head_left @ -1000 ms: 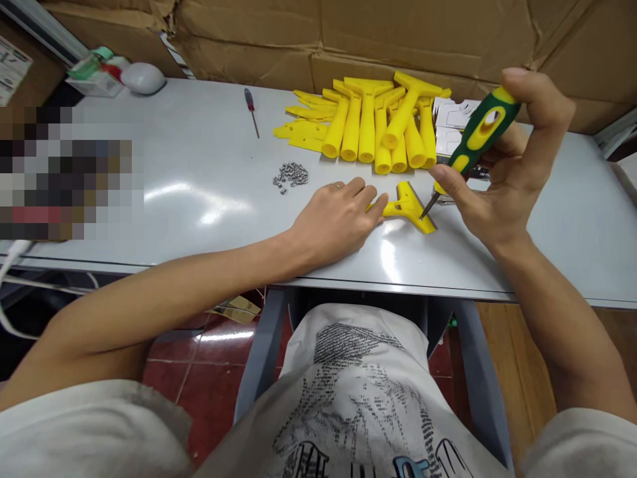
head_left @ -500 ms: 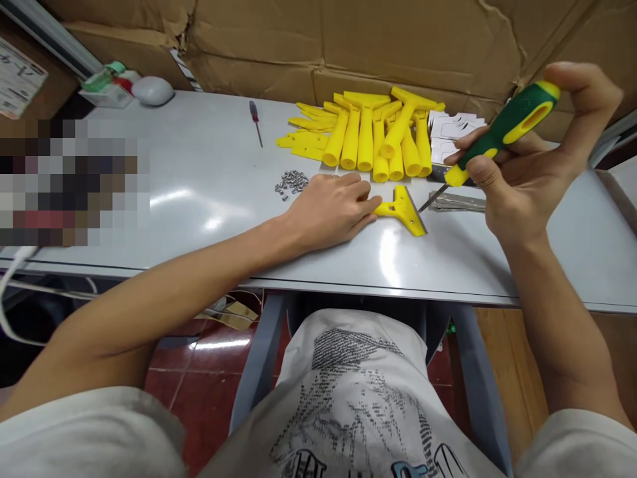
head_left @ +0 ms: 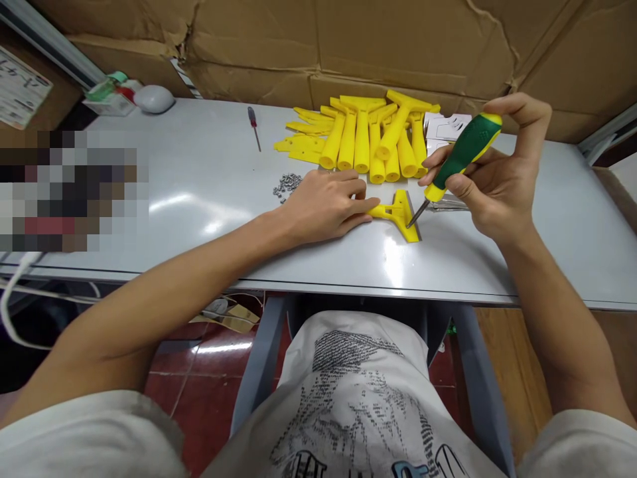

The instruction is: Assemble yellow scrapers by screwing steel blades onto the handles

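Note:
On the table, my left hand [head_left: 334, 204] is closed round the handle of a yellow scraper [head_left: 401, 216], whose wide head points right with a thin metal blade along its edge. A green and yellow screwdriver [head_left: 462, 156] is gripped in my right hand [head_left: 507, 176], tilted down to the left. Its tip meets the scraper head near the lower screw position; whether it sits in a screw is too small to tell. Beside my left hand lies a pile of small screws [head_left: 287, 184], partly hidden by the hand.
Several yellow scraper handles [head_left: 362, 143] lie in a row at the back, next to flat yellow pieces [head_left: 301, 145]. Thin metal blades [head_left: 448, 203] and white printed cards [head_left: 445, 126] are behind my right hand. A small screwdriver [head_left: 253, 126] lies further left. Cardboard [head_left: 249, 53] lines the back.
My right hand has moved left and down, bringing the screwdriver tip from beside the blade edge onto the scraper head. My left hand still holds the scraper.

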`<action>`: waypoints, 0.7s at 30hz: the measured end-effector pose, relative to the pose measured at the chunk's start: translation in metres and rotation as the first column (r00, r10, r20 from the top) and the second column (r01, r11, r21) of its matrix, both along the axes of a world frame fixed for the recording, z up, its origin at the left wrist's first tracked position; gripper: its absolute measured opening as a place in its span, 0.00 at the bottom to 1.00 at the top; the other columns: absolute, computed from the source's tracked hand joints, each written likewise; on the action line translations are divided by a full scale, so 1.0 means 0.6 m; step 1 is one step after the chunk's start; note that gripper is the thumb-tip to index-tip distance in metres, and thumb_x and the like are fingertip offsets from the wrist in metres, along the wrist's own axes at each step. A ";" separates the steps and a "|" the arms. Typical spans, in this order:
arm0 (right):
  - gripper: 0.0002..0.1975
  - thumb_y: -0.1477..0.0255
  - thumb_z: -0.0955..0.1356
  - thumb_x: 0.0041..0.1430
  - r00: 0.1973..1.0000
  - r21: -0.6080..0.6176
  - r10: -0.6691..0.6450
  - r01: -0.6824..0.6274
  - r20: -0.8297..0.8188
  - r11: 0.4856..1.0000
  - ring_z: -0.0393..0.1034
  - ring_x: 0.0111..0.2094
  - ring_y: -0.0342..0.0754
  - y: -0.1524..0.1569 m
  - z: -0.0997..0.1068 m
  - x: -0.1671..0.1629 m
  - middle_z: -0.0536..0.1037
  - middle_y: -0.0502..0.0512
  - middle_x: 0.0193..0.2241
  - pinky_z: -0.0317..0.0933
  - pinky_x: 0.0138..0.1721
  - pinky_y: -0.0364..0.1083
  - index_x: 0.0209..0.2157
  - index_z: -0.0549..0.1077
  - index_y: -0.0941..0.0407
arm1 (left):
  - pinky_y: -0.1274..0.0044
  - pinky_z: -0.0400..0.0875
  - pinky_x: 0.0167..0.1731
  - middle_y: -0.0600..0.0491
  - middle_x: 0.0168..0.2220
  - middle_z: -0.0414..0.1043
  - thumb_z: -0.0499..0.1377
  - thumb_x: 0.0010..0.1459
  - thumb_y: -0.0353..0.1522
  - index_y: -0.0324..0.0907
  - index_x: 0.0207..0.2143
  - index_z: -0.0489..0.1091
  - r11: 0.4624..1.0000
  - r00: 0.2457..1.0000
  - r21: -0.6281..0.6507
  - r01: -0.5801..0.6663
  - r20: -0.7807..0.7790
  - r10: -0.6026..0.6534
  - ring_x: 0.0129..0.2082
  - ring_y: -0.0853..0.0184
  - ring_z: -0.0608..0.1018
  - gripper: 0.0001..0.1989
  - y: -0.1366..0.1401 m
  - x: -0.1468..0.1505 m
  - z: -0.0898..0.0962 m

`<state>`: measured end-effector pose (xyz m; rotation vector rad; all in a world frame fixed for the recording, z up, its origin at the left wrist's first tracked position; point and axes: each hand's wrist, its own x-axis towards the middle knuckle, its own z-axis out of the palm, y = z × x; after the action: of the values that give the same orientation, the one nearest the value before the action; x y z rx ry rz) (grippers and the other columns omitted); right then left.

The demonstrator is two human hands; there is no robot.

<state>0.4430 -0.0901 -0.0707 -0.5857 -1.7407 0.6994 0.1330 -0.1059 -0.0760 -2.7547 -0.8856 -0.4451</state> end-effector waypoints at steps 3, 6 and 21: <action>0.43 0.47 0.85 0.53 1.000 0.011 -0.025 0.025 0.005 1.000 0.86 0.54 0.59 -0.004 0.006 -0.002 0.72 0.50 0.64 0.89 0.44 0.61 0.62 0.63 0.35 | 0.67 0.70 0.39 0.45 0.45 0.84 0.57 0.83 0.45 0.52 0.59 0.84 1.000 0.999 -0.008 0.027 0.036 -0.026 0.46 0.53 0.83 0.17 0.005 -0.004 -0.002; 0.43 0.45 0.84 0.54 0.999 0.014 -0.041 0.041 0.022 0.999 0.86 0.52 0.58 -0.003 0.006 -0.005 0.72 0.50 0.63 0.89 0.43 0.61 0.62 0.62 0.34 | 0.68 0.70 0.40 0.46 0.45 0.83 0.58 0.82 0.45 0.52 0.58 0.85 0.999 0.997 -0.004 0.054 0.049 -0.054 0.46 0.54 0.83 0.16 0.012 -0.008 -0.004; 0.57 0.45 0.89 0.42 0.986 0.303 0.159 -0.136 -0.054 0.943 0.87 0.45 0.52 0.087 -0.042 0.007 0.61 0.46 0.68 0.83 0.31 0.48 0.68 0.62 0.30 | 0.61 0.72 0.45 0.43 0.47 0.83 0.52 0.84 0.47 0.52 0.59 0.84 0.998 1.000 -0.066 0.017 -0.016 -0.018 0.54 0.47 0.83 0.22 0.014 -0.002 0.005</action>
<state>0.4474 -0.0377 -0.0956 -0.2189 -1.7862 0.5393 0.1316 -0.0977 -0.0727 -2.8233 -0.8889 -0.4032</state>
